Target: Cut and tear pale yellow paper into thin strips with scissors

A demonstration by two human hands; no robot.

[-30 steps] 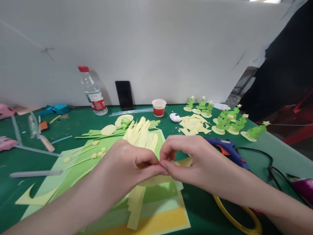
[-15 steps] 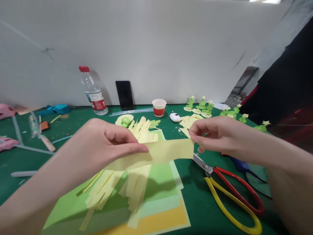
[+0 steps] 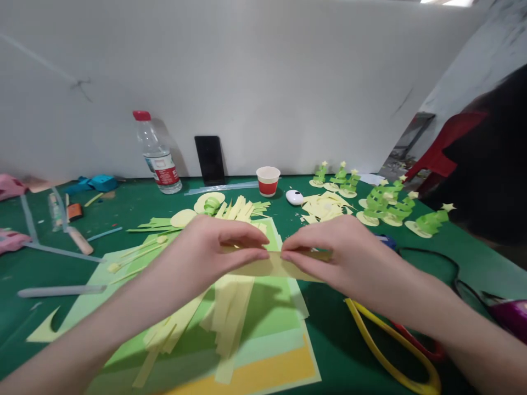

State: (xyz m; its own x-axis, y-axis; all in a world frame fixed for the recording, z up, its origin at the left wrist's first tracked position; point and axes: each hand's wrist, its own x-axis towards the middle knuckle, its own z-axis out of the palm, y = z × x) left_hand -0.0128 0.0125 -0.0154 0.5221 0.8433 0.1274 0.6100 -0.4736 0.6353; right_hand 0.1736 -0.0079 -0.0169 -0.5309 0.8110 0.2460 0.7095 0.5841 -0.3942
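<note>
A pale yellow paper strip [image 3: 263,267] is stretched level between my two hands, above the stack of coloured sheets. My left hand [image 3: 224,247] pinches its upper edge near the middle with thumb and fingers. Close beside it, my right hand [image 3: 321,249] pinches the same edge, the fingertips of both hands nearly meeting. Beneath lie many loose cut yellow strips [image 3: 234,323] on green, mint and orange paper sheets [image 3: 272,351]. Scissors with yellow and red handles [image 3: 382,348] rest under my right forearm, their blades hidden by the hand.
Small green spiral paper trees with stars [image 3: 382,206] stand at the right. Along the wall are a water bottle [image 3: 160,164], a black phone [image 3: 209,160] and a paper cup [image 3: 268,182]. Yellow scraps [image 3: 327,206] lie behind my right hand; a glue stick [image 3: 61,291] lies left.
My right hand has moved left from the strip's end to its middle, close to my left hand. My left hand has shifted slightly right, and the strip's upper edge is now pinched by both.
</note>
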